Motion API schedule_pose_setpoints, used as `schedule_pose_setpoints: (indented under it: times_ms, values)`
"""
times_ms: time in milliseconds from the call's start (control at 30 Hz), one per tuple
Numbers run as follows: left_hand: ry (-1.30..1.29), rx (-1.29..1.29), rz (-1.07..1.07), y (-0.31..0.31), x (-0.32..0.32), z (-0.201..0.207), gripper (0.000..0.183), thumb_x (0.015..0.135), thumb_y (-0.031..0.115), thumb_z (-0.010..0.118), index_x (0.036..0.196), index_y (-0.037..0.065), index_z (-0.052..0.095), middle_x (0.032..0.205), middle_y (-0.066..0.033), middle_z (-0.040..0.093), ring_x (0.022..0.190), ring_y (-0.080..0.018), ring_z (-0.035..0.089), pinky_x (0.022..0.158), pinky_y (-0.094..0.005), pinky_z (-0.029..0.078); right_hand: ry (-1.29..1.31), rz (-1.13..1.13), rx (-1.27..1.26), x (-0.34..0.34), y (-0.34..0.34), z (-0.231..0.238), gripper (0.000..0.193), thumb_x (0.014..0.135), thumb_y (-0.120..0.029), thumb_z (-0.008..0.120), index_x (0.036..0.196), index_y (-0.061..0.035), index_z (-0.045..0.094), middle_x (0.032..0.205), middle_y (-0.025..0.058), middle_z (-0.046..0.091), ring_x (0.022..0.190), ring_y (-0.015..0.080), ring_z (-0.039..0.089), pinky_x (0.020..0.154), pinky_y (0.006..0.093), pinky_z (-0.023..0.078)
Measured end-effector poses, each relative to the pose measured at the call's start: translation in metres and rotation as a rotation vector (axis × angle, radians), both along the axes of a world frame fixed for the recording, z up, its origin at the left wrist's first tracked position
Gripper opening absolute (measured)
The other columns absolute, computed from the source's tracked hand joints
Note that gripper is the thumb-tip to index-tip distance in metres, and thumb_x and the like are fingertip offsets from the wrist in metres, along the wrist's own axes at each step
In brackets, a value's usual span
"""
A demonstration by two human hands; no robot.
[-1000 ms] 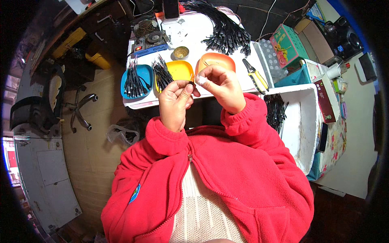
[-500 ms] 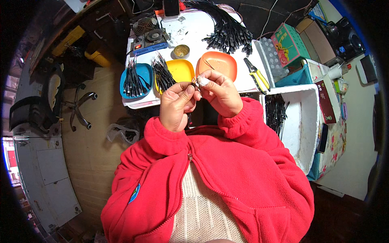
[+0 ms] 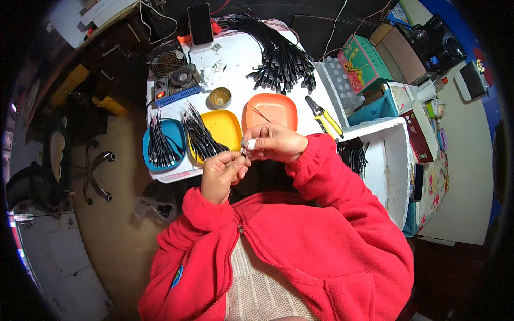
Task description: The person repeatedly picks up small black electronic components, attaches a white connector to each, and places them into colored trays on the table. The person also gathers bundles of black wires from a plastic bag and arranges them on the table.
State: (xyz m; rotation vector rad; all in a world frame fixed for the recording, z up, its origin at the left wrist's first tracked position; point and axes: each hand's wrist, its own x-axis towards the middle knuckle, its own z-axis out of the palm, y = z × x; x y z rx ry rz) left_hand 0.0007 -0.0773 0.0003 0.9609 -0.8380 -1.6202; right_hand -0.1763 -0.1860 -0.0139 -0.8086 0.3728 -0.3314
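The black cable (image 3: 244, 153) is held up between both hands, just off the near right corner of the yellow tray (image 3: 224, 126); the left hand (image 3: 220, 175) pinches it between thumb and forefinger, its other fingers curled in; the right hand (image 3: 276, 142) has its thumb and forefinger pressed together on the fine wires at the cable's tip, though the exact strand is hidden; a white wrap (image 3: 251, 144) covers one of its digits.

A cable bundle (image 3: 201, 138) lies along the left side of the yellow tray; left of that tray is a blue tray (image 3: 175, 127) with another batch of cables (image 3: 160, 145); right of it is an orange tray (image 3: 279, 111) holding thin wires (image 3: 260, 113), and further right on the white tabletop (image 3: 238, 63) lies a yellow-handled hand tool (image 3: 325, 117); just beyond the yellow tray stands a small round bowl (image 3: 220, 98); well beyond, to the right, spreads a large heap of black cables (image 3: 284, 61).
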Motion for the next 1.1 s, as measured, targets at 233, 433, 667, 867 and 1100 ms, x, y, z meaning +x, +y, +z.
schedule_pose_setpoints:
  times_ms: [233,433,667,867,1100]
  values:
    - [0.132,0.085,0.098,-0.016,0.014,-0.013,0.018,0.094,0.012,0.056,0.087,-0.003,0.062,0.064,-0.0012,0.052,0.048,-0.0033,0.034,0.044,-0.018,0.023,1.433,-0.75,-1.328,-0.035,-0.23,-0.013,0.029,0.08,-0.026,0.067,0.09,0.001,0.069,0.082,0.0223,0.068,0.081,0.0335,0.068,0.073,0.0402,0.053]
    - [0.13,0.117,0.083,-0.021,0.021,-0.016,0.017,0.094,0.012,0.055,0.089,-0.003,0.062,0.066,-0.0006,0.053,0.05,-0.0032,0.034,0.045,-0.0179,0.024,1.685,-0.603,-1.297,-0.03,-0.289,-0.029,0.023,0.079,-0.02,0.064,0.092,-0.0024,0.071,0.095,0.0238,0.067,0.091,0.0385,0.066,0.079,0.0439,0.053]
    - [0.169,0.082,0.103,-0.02,0.02,-0.019,0.016,0.096,0.011,0.053,0.09,-0.002,0.061,0.069,-0.0017,0.054,0.05,-0.0036,0.034,0.046,-0.0177,0.026,1.682,-0.626,-1.264,-0.037,-0.277,-0.015,0.031,0.075,-0.026,0.069,0.094,-0.0013,0.069,0.1,0.0224,0.067,0.092,0.0388,0.066,0.08,0.0429,0.053]
    - [0.151,0.044,0.19,-0.018,0.023,-0.001,0.017,0.098,0.015,0.052,0.092,0.002,0.06,0.075,-0.0036,0.059,0.057,-0.0062,0.045,0.051,-0.0182,0.034,1.21,-0.77,-1.168,-0.036,-0.232,0.046,0.034,0.074,-0.031,0.071,0.086,0.001,0.069,0.079,0.018,0.069,0.072,0.0281,0.068,0.069,0.036,0.052]
    - [0.314,-0.149,0.137,-0.05,0.017,0.038,0.019,0.1,0.015,0.047,0.106,0.0,0.056,0.118,-0.0177,0.061,0.102,-0.0294,0.063,0.088,-0.037,0.053,0.502,-0.707,-1.286,0.011,0.016,0.039,0.015,0.079,-0.012,0.065,0.085,-0.0003,0.057,0.07,0.0137,0.061,0.062,0.0289,0.061,0.057,0.0356,0.048]
